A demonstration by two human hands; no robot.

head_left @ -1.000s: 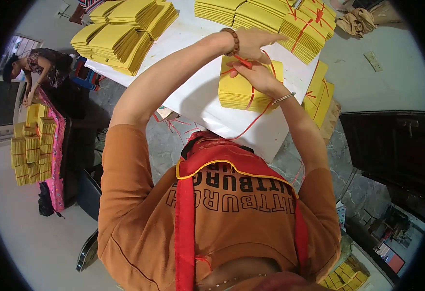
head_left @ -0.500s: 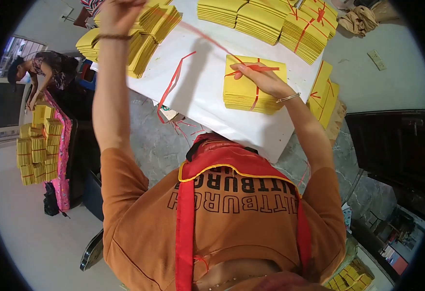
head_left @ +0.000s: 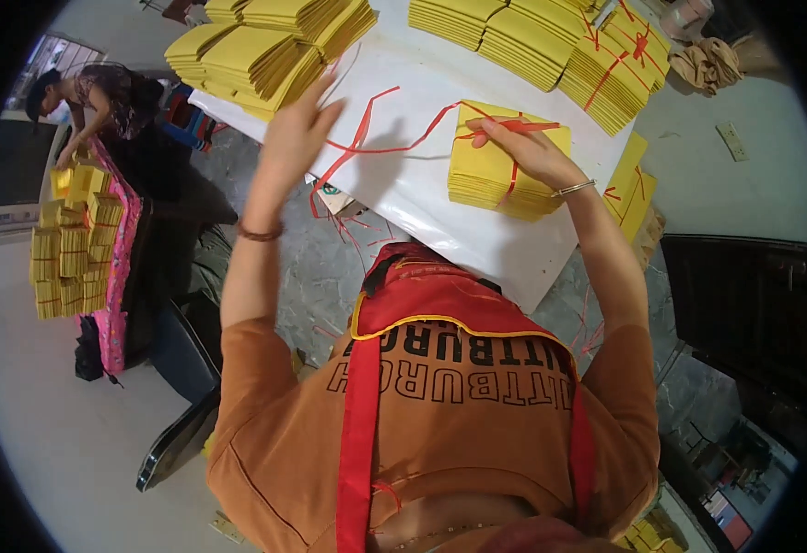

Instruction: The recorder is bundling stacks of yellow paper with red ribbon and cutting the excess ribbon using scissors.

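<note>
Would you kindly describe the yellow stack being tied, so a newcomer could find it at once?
Start at the white table. Near its front edge, apart from the big piles at the back, sits one yellow stack under the right hand. It alone has a loose red string trailing toward the left hand.

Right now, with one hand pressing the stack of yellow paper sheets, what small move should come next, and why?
Probably draw the left hand back toward the stack of yellow paper sheets with the thin red plastic string. The string runs slack across the white table from that open, raised hand, while the right hand pins its crossing on top, not visibly knotted.
</note>
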